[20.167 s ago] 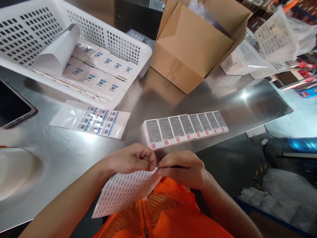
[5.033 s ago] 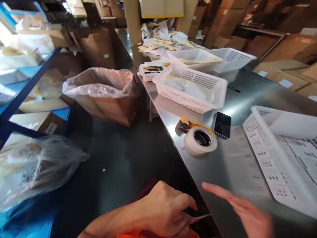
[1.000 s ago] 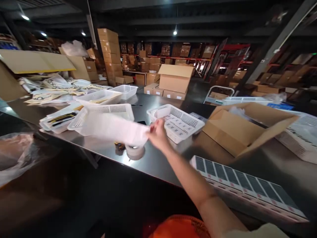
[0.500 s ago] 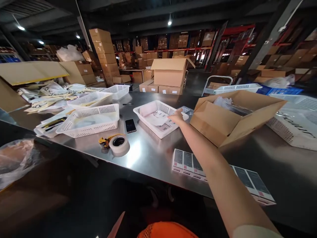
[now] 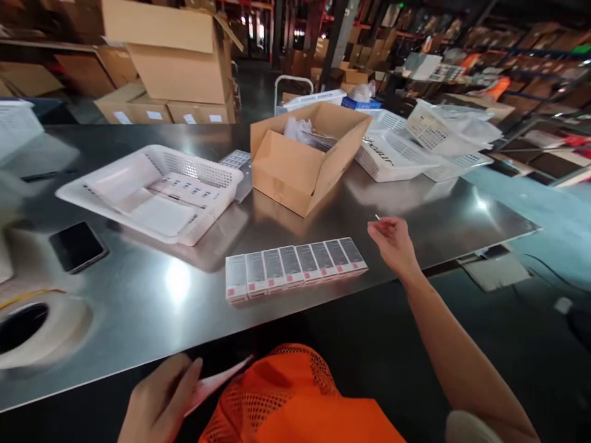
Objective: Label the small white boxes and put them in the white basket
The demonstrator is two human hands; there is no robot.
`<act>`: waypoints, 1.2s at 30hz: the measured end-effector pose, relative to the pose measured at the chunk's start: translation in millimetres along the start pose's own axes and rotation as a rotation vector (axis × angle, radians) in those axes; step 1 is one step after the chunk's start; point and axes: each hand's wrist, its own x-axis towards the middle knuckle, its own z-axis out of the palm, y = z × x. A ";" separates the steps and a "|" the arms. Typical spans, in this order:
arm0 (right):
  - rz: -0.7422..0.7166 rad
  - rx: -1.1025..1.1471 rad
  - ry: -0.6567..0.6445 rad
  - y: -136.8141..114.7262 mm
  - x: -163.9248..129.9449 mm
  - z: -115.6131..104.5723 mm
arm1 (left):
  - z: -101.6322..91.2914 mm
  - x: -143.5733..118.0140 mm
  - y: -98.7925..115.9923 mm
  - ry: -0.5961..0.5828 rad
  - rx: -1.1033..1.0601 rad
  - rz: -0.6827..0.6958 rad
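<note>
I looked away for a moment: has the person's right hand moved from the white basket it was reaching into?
Yes. The right hand has pulled back from the white basket toward the table's near edge, and is now beside the row of small boxes.

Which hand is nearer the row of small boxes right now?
Right. The right hand hovers just beyond the right end of the row of small boxes; the left hand is down below the table edge, holding a sheet.
</note>
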 end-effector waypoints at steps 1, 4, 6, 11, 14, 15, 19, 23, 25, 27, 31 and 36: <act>0.012 -0.021 0.007 18.3 -7.8 -11.2 | -2.5 16.2 8.9 0.006 0.038 -0.021; 0.029 -0.032 -0.134 59.2 -28.1 -18.4 | -5.4 56.0 42.5 0.059 0.302 -0.077; 0.028 -0.015 -0.265 72.7 -37.9 -9.2 | 1.5 75.3 67.0 0.056 0.565 -0.056; -0.058 -0.187 -0.362 73.7 -48.6 15.6 | 48.7 101.3 117.8 -0.048 0.941 0.201; -0.095 -0.322 -0.346 67.1 -50.0 22.1 | 80.8 108.3 138.7 -0.103 0.949 0.305; -0.101 -0.335 -0.349 64.8 -50.5 23.7 | 89.5 110.2 143.5 -0.127 0.936 0.317; -0.087 -0.336 -0.380 56.9 -53.8 31.9 | 108.5 113.7 147.3 -0.123 0.906 0.329; -0.033 -0.362 -0.410 53.0 -56.3 40.6 | 109.2 110.0 136.4 -0.037 0.918 0.345; -0.012 -0.379 -0.418 53.0 -56.0 43.6 | 108.9 108.6 133.3 -0.026 0.925 0.350; -0.019 -0.386 -0.433 53.8 -54.8 45.7 | 109.8 108.8 133.8 -0.032 0.931 0.345; -0.043 -0.396 -0.450 55.7 -52.3 46.8 | 107.6 109.4 140.2 -0.082 0.925 0.327; -0.189 -0.292 -0.398 51.5 -49.1 41.1 | 80.0 98.1 130.7 -0.078 0.933 0.248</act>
